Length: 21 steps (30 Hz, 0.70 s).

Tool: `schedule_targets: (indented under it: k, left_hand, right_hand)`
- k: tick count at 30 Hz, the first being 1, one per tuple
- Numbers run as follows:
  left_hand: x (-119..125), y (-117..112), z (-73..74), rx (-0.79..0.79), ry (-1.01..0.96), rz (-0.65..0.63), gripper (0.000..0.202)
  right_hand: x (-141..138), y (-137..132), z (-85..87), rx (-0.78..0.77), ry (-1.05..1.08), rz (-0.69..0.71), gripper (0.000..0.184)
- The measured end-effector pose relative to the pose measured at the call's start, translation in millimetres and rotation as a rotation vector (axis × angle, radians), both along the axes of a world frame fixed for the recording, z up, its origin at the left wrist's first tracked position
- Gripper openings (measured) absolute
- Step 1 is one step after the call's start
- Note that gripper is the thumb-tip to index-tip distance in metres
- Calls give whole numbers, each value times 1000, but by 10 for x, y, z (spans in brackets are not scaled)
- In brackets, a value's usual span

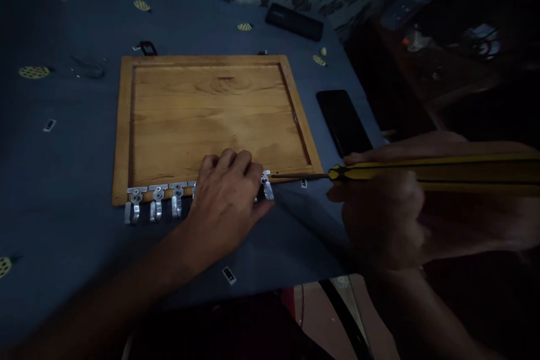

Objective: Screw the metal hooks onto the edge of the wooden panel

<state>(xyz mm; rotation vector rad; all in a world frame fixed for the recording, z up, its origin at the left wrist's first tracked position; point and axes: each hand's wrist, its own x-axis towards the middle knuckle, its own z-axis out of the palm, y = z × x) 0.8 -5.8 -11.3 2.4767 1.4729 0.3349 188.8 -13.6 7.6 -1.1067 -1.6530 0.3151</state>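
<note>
A wooden panel (211,118) with a raised frame lies flat on a blue cloth. Several metal hooks (157,202) line its near edge. My left hand (228,197) rests on that edge, fingers curled over the hooks, touching the rightmost hook (267,185). My right hand (388,219) grips a yellow-and-black screwdriver (422,171), held nearly level. Its thin shaft reaches left, with the tip at the rightmost hook.
A black phone (342,122) lies right of the panel. Another dark flat object (294,21) sits at the far edge. The blue cloth (63,169) ends close to me and at the right. A dark cluttered table (442,56) stands beyond.
</note>
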Motion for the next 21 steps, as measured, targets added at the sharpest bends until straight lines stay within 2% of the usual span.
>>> schedule_targets:
  k: [3, 9, 18, 21]
  left_hand:
    - [5, 1, -5, 1, 0, 5, 25]
    - [2, 5, -4, -1, -6, 3, 28]
    - [11, 7, -1, 1, -13, -3, 26]
    - [12, -1, -1, -4, -10, -3, 24]
  right_hand:
    - [-104, 52, -35, 112, 82, -136, 6]
    - [-133, 142, -100, 181, 19, -18, 8]
    - [-124, 107, -84, 132, -59, -31, 11]
    - [-118, 88, -50, 76, -72, 15, 18]
